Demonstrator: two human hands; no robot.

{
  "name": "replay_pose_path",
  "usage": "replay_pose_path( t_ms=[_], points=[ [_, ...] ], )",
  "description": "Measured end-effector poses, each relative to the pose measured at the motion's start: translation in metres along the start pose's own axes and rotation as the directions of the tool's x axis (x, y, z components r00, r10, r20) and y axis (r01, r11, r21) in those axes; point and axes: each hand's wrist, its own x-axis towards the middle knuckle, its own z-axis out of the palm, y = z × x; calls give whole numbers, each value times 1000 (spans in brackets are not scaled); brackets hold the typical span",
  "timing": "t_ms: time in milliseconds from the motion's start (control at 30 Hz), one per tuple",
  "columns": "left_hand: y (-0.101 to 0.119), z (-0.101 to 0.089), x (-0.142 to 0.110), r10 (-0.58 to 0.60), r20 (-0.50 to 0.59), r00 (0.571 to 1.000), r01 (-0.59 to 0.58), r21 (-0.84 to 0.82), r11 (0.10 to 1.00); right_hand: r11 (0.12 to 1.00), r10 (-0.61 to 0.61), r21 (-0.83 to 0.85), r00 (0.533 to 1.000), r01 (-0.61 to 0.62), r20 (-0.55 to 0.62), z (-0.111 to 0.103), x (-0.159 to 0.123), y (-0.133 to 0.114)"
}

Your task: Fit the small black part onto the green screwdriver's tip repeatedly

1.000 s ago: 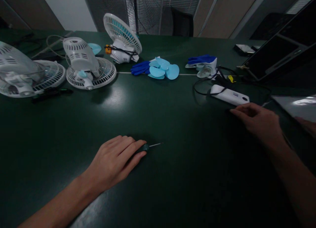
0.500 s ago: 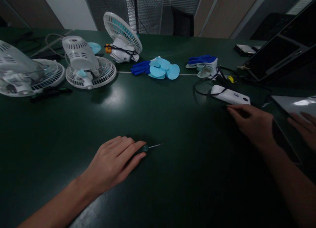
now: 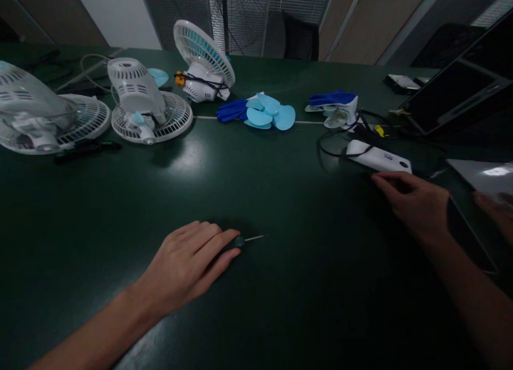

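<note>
My left hand [image 3: 196, 260] rests on the dark green table, its fingers wrapped round the dark green handle of a screwdriver [image 3: 239, 243]. The thin metal shaft points right, low over the tabletop. To the right, my right hand [image 3: 417, 201] is closed in a pinch at the table surface. Something small and dark may be at its fingertips, too dim to name. Just beyond those fingers lies a white oblong device [image 3: 379, 155] with a black cable [image 3: 332, 153] looping around its left end.
Fans with white grilles [image 3: 152, 118] stand along the left and back, one tilted up [image 3: 204, 54]. A light blue fan blade [image 3: 270, 112] lies by blue gloves [image 3: 232, 110]; another glove pair [image 3: 334, 105] sits farther right. Another person's hand [image 3: 497, 209] is near a laptop [image 3: 484, 172].
The whole view has shifted slightly, so things sit a little farther right. Both my hands keep their grips. The other person's hand has drawn towards the right edge.
</note>
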Motion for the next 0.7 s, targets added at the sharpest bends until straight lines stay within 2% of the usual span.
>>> replay_pose_path(
  t_ms=[233,400,600,700],
  points=[
    [-1,2,1,-6,-5,1000,6,-15,1000,999,10,41,1000,-10,3,-2,0,-7],
    [0,1,1,-7,7,1000,8,-31,999,996,41,81,998,-44,40,-2,1,-2],
    [0,1,1,-2,1,1000,2,-35,999,984,-159,95,983,151,94,-2,5,4],
    [1,1,1,-6,-3,1000,6,-40,999,981,-185,75,977,178,105,-3,6,5]
  ],
)
